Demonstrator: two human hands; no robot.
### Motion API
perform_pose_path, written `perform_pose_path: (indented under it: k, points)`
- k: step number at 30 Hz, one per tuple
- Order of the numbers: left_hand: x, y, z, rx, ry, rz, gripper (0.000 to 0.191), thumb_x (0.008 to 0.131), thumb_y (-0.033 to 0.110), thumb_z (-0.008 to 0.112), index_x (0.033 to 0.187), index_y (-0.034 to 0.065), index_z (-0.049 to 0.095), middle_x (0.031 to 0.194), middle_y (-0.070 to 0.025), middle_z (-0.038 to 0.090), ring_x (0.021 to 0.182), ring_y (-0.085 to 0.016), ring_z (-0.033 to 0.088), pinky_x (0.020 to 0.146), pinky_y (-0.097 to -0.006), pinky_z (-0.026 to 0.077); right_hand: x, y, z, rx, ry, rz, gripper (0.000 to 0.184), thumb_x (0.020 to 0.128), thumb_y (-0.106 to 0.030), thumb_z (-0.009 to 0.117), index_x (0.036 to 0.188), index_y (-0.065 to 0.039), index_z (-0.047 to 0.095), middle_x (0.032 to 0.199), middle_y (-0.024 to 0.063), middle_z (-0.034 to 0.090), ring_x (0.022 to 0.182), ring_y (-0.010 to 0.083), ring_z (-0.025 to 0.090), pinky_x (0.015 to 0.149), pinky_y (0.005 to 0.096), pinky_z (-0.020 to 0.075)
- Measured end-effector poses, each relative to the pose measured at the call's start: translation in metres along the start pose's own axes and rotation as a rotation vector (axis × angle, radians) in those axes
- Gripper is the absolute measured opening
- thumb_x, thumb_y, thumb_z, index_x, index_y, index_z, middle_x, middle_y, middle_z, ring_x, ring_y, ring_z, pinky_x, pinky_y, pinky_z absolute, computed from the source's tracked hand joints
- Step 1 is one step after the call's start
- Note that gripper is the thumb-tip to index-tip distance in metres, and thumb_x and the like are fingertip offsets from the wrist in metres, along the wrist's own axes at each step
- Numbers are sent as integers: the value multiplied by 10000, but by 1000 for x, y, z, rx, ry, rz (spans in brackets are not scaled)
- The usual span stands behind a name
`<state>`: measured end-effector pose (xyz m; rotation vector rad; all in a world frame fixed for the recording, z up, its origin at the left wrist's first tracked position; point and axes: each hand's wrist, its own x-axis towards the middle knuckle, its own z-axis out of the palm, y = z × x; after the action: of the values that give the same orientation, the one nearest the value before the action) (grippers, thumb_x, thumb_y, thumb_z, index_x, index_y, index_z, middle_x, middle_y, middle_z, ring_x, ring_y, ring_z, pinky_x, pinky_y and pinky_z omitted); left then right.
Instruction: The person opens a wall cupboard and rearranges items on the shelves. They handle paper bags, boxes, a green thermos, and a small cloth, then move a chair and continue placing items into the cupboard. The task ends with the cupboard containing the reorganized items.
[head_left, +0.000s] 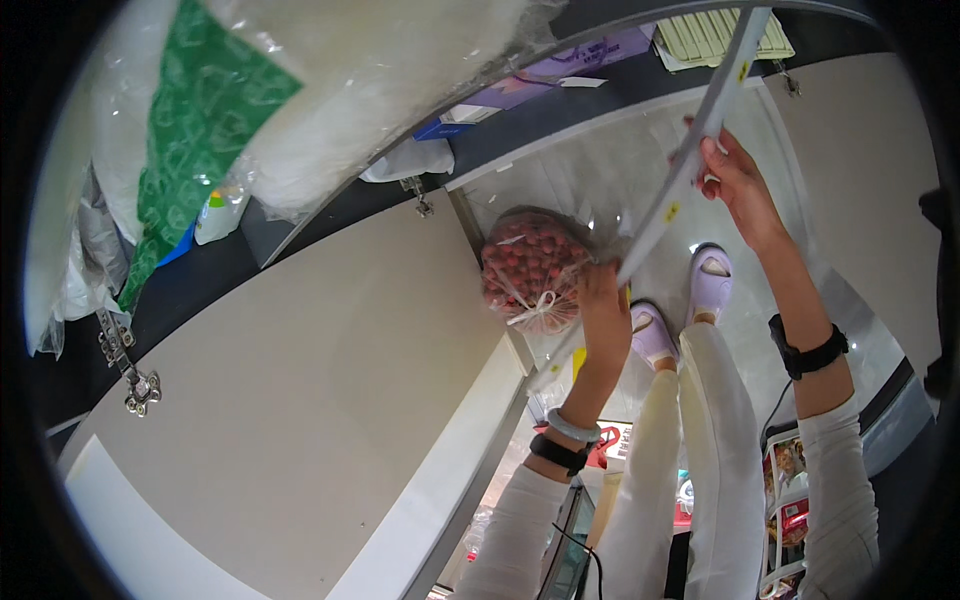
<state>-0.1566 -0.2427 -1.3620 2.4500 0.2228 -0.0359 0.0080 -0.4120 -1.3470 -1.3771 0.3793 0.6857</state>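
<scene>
A long pale strip with small yellow marks (684, 169) runs diagonally before me, from the top edge down to the lower left. My right hand (731, 176) is at its upper part, fingers curled near its edge; whether they grip it is hard to tell. Lower down, my left hand (604, 307) lies against the strip, its fingertips partly hidden. Beside my left hand, a clear plastic bag of small red round items (534, 259), tied with a white knot, rests on the floor.
Cabinet doors stand open at the left (322, 360) and right (862, 150). The dark shelf holds large plastic bags (360, 105), a purple box (592, 56) and a pale green ribbed item (712, 37). A white rack of packets (787, 517) stands beside my legs.
</scene>
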Motion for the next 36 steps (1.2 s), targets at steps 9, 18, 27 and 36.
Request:
perform_pose_path:
  k: [9,18,27,36]
  points:
    - [44,-74,-53,-342,-518,-220,586,776,354,622,1208,6,433,1144,-227,504,1059,-392,474,907,-441,377,-35,74,-6,-153,-107,142,459,820,-438,595,797,20,575,663,28,535,577,110,559,523,237,487]
    - [254,-20,-15,-585,-179,-696,681,715,386,722,1223,58,410,1202,-134,460,1083,-284,443,937,-456,359,-45,181,-26,107,-45,264,453,838,-432,572,920,13,548,756,32,522,640,115,568,561,246,504]
    - [280,-50,16,-1090,-56,-780,888,688,637,591,1348,144,259,1419,-93,211,1323,-274,142,1016,-601,2,3,270,-85,588,106,382,341,841,-407,578,913,-77,527,761,0,562,648,106,549,580,257,443]
    - [300,-37,16,-1387,36,-883,313,764,409,570,839,106,548,1009,-43,595,980,-139,518,1008,-412,192,12,274,-84,454,252,362,459,803,-535,564,870,-84,512,681,-12,488,579,80,485,567,210,418]
